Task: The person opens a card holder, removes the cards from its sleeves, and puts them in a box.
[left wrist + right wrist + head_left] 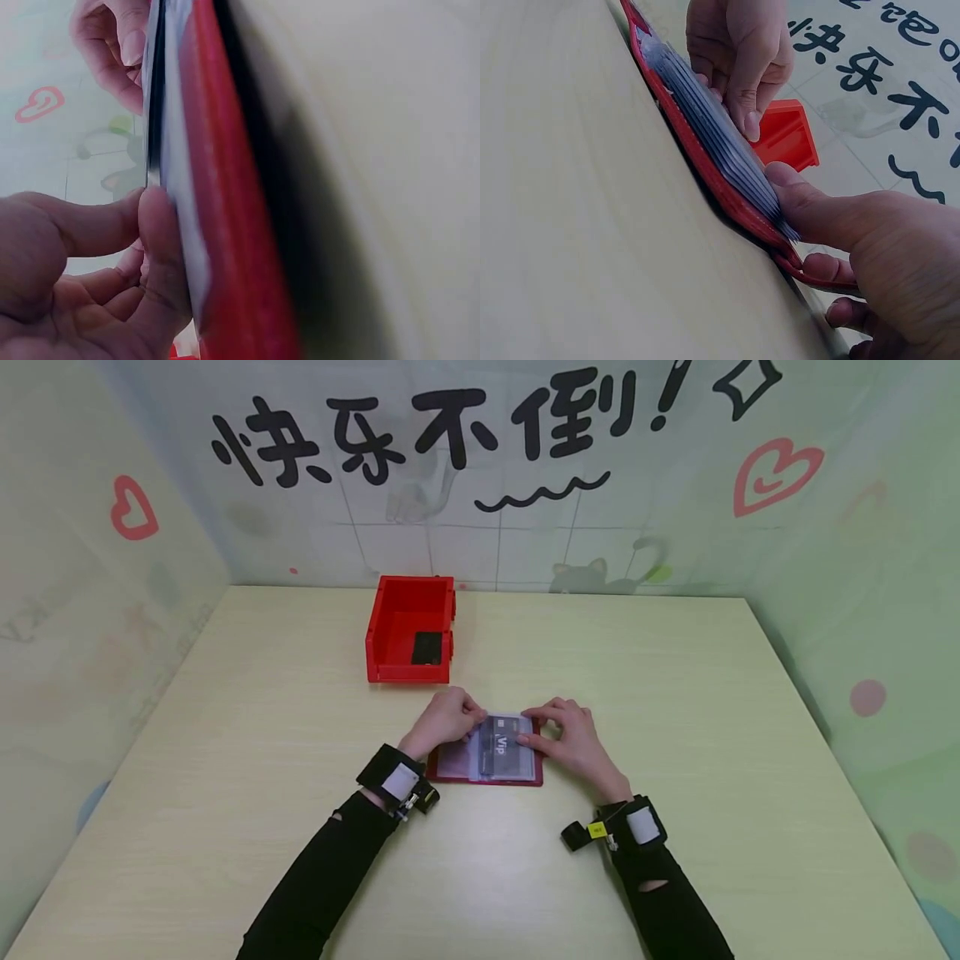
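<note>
A card holder (486,782) with a red cover and a stack of clear sleeves (705,116) lies open on the table. A grey card (497,762) marked "Vip" shows in the sleeve on its right side. At the upper left of that card, my left hand (447,720) pinches the sleeve's edge between thumb and forefinger; whether the card's edge is also caught cannot be seen. My right hand (572,737) grips the holder's right edge, the thumb on the sleeves and fingers at the red cover (697,150).
Behind the holder, a red bin (372,652) stands on the table (637,668) with a flat black item (427,648) inside it. Printed cloth walls (465,547) enclose the back and both sides.
</note>
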{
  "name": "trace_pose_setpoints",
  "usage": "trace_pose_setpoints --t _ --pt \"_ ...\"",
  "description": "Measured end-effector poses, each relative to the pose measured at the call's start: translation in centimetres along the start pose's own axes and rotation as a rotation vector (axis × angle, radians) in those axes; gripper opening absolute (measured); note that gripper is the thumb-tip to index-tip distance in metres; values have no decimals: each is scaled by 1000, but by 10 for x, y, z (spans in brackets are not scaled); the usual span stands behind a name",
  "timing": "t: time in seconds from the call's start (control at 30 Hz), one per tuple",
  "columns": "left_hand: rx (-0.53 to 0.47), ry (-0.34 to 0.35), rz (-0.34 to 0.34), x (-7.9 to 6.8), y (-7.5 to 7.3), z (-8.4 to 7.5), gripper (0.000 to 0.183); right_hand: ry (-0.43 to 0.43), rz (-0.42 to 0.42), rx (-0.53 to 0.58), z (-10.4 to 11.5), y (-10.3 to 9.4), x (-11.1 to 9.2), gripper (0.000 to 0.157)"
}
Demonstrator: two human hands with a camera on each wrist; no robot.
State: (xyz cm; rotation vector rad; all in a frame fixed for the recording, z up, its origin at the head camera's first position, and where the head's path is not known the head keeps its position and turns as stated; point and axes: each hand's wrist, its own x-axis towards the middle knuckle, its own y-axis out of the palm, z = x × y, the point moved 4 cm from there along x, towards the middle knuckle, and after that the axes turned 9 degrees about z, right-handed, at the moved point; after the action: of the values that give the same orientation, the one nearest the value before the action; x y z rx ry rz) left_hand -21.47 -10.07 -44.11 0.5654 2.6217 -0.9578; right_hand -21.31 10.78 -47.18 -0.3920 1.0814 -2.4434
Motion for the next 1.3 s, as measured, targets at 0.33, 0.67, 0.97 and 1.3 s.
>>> trace_pose_setpoints --t 0.33,0.67,0.97,1.3 --pt "-7 32 -18 -1 -1 1 31 5 6 -19 0 2 1 40" --pt "-150 -79 1 1 -7 14 37 16 18 -6 2 0 1 40" --pt "-157 -27 -24 -10 -5 17 37 21 17 -12 5 0 -3 40" --pt "-176 -52 -60 -17 2 15 52 11 1 0 6 -2 -3 37"
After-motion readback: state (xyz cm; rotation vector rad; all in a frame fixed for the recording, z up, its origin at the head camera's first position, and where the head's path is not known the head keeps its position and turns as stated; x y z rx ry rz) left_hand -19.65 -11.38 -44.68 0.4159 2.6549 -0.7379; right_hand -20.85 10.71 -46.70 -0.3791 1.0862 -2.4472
